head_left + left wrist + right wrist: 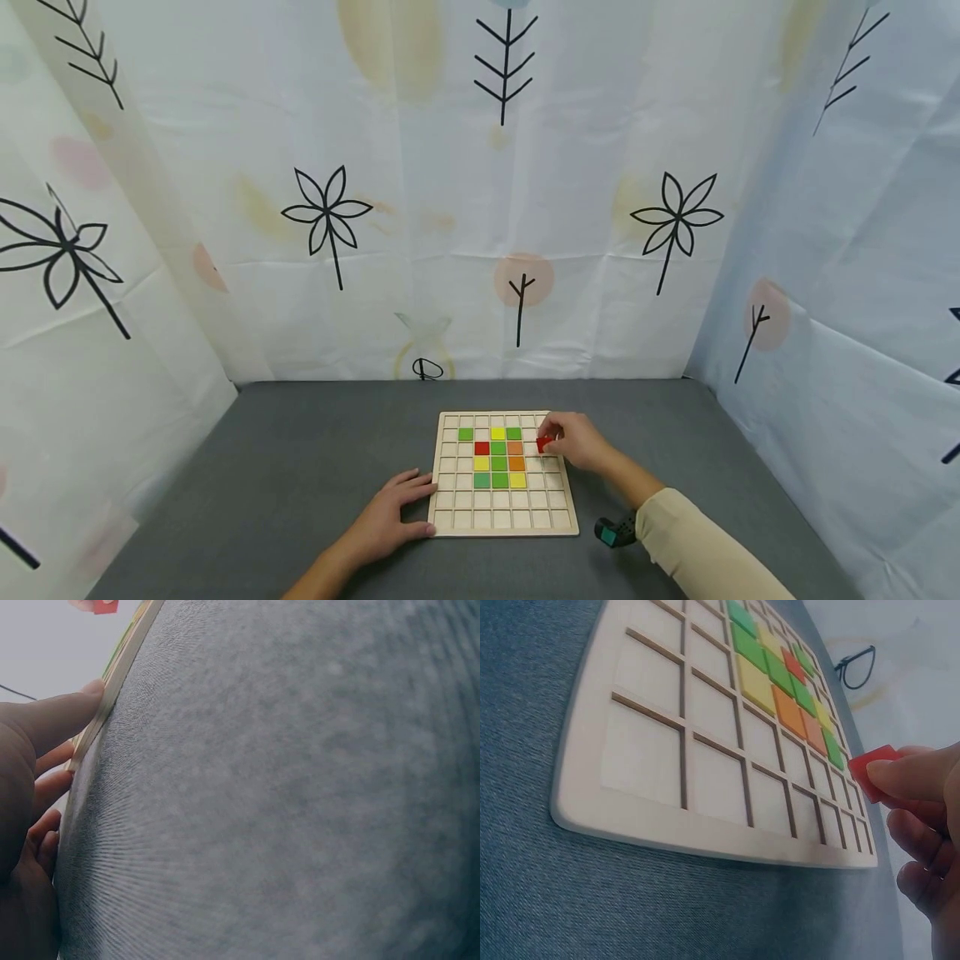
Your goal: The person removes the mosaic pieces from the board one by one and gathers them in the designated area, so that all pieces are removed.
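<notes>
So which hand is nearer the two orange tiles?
Right. The right hand is just right of the orange tiles; the left hand is farther, touching the left edge of the board.

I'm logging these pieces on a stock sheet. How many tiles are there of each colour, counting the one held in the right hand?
Green tiles: 6
Yellow tiles: 3
Orange tiles: 2
Red tiles: 2 (1 on the board, 1 in the right hand)
Total: 13
</notes>
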A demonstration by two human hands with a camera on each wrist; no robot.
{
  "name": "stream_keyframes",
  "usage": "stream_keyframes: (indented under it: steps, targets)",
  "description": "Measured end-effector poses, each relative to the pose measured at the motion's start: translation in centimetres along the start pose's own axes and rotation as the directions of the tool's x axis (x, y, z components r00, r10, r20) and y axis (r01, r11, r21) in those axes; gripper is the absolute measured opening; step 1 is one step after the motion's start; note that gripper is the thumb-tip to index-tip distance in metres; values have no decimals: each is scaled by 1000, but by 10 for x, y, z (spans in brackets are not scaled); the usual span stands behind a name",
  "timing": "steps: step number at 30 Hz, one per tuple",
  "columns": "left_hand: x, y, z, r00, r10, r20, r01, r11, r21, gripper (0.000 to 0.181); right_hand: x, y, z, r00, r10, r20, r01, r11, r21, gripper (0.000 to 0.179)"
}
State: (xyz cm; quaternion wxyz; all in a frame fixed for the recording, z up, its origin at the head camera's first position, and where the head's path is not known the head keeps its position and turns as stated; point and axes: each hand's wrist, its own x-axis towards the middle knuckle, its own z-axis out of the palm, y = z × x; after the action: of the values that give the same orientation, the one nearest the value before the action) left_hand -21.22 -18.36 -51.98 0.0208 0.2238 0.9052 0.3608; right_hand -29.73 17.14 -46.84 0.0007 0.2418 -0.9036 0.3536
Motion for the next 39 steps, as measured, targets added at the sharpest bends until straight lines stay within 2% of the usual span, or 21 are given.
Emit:
stream_keyframes:
  steps: [8, 15, 22, 26, 39]
  targets:
    - [0, -1, 0, 1000, -5, 0, 5, 1000, -1, 64, -1, 4, -6, 998, 49, -46, -49, 999, 15, 15]
    - [1, -1, 1, 1000, -3, -2, 3, 1000, 3, 64, -7, 13, -6, 990, 66, -122, -60, 997, 52, 13]
    - [0, 1, 1, 1000, 0, -7, 0, 1000, 8, 64, -11, 31, -2, 964, 140, -224, -136, 990, 34, 16]
    - [0, 1, 0, 1000, -1, -7, 1, 1000, 9, 64, -13, 38, -2, 952, 148, -269, -149, 989, 15, 15]
    - [0, -6, 3, 1000, -1, 0, 1, 1000, 6, 66, -13, 57, -5, 937, 178, -301, -187, 982, -3, 15]
